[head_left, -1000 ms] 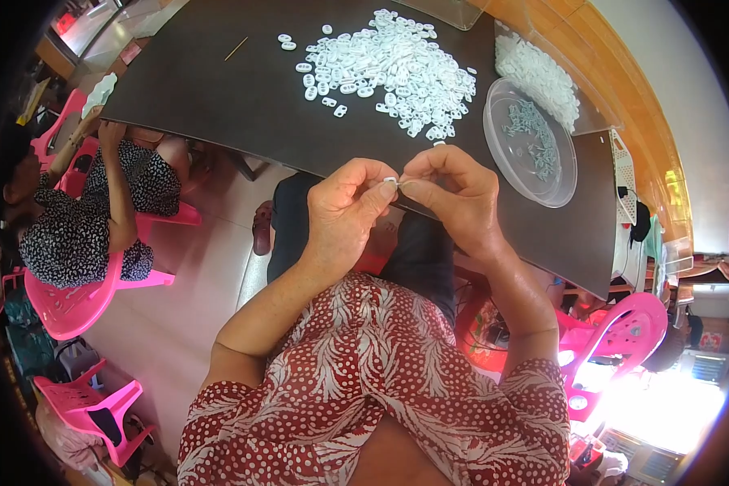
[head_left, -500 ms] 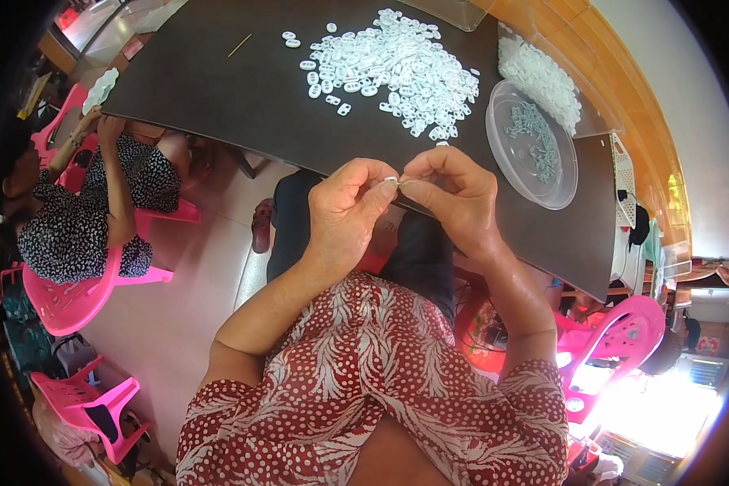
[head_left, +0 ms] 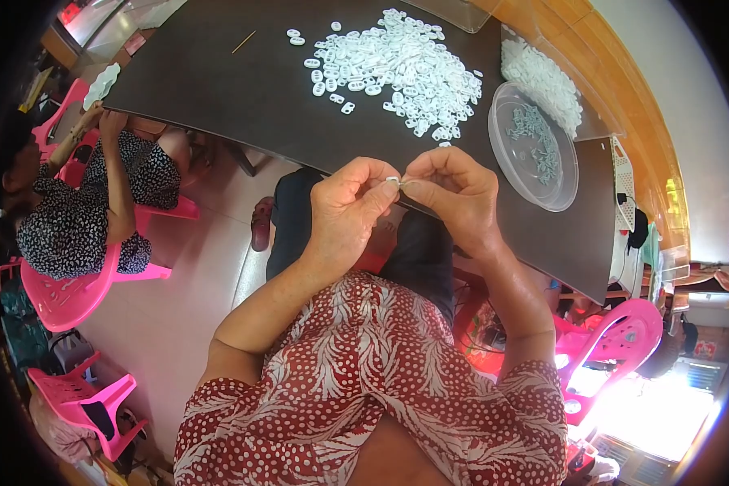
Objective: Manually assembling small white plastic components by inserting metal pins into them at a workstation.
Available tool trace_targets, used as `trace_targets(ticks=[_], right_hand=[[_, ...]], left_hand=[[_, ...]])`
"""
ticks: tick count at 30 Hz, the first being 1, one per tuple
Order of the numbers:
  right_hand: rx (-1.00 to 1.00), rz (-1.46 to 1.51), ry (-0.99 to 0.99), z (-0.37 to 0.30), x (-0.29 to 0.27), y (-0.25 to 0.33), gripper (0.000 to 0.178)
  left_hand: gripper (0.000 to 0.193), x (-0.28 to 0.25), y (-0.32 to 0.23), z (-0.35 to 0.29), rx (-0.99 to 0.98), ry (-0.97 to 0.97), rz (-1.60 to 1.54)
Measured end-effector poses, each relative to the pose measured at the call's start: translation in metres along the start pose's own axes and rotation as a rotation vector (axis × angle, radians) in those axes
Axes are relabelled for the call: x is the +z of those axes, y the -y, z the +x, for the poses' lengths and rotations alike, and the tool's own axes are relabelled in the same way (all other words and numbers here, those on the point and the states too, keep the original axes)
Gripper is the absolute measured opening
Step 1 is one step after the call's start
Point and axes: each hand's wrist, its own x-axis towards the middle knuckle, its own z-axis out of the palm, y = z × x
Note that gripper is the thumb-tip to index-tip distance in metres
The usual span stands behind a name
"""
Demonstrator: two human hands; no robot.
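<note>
Between thumb and forefinger, my left hand (head_left: 347, 209) pinches a small white plastic piece (head_left: 393, 179). My right hand (head_left: 455, 198) meets it fingertip to fingertip, its thumb and forefinger pressed together on something too small to make out. Both hands are held above my lap, just off the table's near edge. A pile of white oval plastic pieces with holes (head_left: 405, 69) is spread on the dark table (head_left: 211, 89) beyond them. To the right of the pile, a round clear tray (head_left: 514, 174) holds small grey-green parts (head_left: 535, 142).
A clear bin of white pieces (head_left: 543, 77) stands behind the tray. One thin stick (head_left: 244, 42) lies at the table's far left. Another person in a patterned dress (head_left: 77, 235) sits at left on a pink chair (head_left: 65, 292). More pink chairs (head_left: 624, 336) stand around.
The hands keep the same pinch, fingertips together. The table and the things on it have shifted very slightly in view; nothing has visibly been picked up or let go.
</note>
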Motion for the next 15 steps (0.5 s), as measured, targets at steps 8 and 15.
trace_targets(ticks=[8,15], right_hand=[[-0.037,-0.060,0.001,0.001,0.002,0.000,0.014],[-0.130,-0.143,-0.068,0.003,0.012,-0.002,0.013]], left_hand=[[0.011,0.003,-0.001,-0.002,0.017,-0.060,0.094],[0.008,0.004,0.008,-0.002,0.206,-0.141,0.373]])
